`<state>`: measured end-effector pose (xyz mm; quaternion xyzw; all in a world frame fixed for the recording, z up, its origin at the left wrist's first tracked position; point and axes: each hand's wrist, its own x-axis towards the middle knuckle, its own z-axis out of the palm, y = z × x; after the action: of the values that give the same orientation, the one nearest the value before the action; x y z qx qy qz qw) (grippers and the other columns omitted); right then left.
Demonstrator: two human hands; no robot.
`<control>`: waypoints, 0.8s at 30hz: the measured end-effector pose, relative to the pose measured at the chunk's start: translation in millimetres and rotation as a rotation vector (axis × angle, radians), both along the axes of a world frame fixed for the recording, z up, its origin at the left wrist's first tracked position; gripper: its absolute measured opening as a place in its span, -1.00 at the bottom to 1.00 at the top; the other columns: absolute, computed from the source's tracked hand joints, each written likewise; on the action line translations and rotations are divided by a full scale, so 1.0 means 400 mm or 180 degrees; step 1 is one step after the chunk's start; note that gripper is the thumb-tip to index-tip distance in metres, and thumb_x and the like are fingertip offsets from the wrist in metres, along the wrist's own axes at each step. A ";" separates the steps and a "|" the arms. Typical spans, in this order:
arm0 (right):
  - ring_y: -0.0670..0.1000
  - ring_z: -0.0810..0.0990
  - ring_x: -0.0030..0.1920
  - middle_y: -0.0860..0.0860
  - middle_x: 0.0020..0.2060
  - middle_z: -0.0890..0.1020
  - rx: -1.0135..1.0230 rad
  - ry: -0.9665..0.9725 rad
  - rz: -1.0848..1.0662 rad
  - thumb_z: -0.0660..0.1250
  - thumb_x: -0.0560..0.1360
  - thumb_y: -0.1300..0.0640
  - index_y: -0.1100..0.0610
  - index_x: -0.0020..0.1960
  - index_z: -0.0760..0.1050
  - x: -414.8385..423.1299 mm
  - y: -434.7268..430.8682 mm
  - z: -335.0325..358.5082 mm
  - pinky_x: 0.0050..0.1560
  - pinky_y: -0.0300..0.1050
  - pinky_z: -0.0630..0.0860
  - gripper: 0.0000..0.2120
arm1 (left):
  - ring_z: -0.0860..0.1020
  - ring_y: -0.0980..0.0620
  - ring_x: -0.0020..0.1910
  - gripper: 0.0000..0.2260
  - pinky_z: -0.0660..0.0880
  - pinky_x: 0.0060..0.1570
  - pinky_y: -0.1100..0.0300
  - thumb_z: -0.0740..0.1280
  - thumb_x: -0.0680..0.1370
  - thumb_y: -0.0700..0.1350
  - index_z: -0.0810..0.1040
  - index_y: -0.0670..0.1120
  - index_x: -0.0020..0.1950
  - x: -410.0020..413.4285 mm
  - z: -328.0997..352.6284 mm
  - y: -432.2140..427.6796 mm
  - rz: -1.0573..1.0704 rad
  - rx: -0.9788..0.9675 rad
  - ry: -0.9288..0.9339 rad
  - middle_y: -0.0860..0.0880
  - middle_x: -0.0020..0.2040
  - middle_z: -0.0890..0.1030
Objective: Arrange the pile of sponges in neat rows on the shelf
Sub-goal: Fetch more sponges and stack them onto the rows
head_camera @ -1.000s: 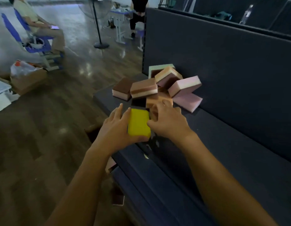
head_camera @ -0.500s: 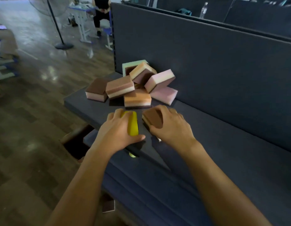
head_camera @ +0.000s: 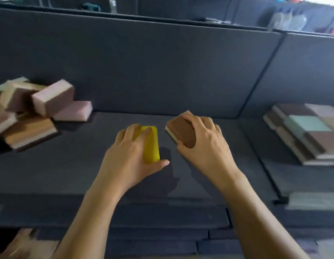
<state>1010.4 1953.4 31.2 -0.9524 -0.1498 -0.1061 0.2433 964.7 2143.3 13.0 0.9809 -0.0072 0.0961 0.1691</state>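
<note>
Gripping a yellow sponge (head_camera: 150, 144) at centre frame, the left hand (head_camera: 128, 157) curls its fingers over it; the right hand (head_camera: 203, 144) clasps a brown sponge (head_camera: 181, 131) just beside, both over the shelf (head_camera: 87, 165). Judged partly done: neat rows (head_camera: 308, 131) lie at right edge; a jumbled pile (head_camera: 31, 113) awaits at left.

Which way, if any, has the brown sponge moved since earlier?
Yes: the brown sponge, held by the right hand, moved right, away from the pile.
</note>
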 end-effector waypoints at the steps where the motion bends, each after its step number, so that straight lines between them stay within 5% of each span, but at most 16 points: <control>1: 0.12 0.42 0.20 -0.01 0.27 0.42 0.0002 0.0014 -0.0133 0.38 0.43 -0.05 -0.18 0.40 0.25 -0.005 -0.056 0.000 0.12 0.06 0.48 -0.41 | 0.18 0.00 0.45 -0.18 0.46 0.10 0.01 0.34 0.34 0.40 0.19 0.10 0.49 0.015 0.003 -0.052 -0.0135 -0.0021 0.0014 0.10 0.49 0.16; 13: 0.18 0.41 0.29 0.02 0.36 0.39 -0.0259 0.0188 -0.1034 0.38 0.41 -0.11 -0.17 0.50 0.15 -0.072 -0.656 0.003 0.22 0.11 0.45 -0.28 | 0.10 0.04 0.47 -0.21 0.43 0.21 -0.09 0.36 0.33 0.41 0.14 0.21 0.47 0.122 -0.006 -0.656 -0.1213 -0.0152 0.0292 0.18 0.51 0.06; 24: 0.07 0.38 0.29 -0.06 0.36 0.37 -0.0166 0.0153 -0.0552 0.39 0.44 -0.15 -0.22 0.50 0.12 -0.095 -0.794 -0.001 0.16 0.01 0.50 -0.28 | 0.16 0.00 0.47 -0.17 0.44 0.19 -0.02 0.41 0.29 0.38 0.18 0.16 0.46 0.126 -0.053 -0.836 -0.1117 -0.0059 0.0371 0.10 0.51 0.16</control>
<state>972.4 1635.7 30.9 -0.9701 -0.0637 -0.1000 0.2118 1015.0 1808.9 -8.3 0.9669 -0.1674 0.0081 0.1925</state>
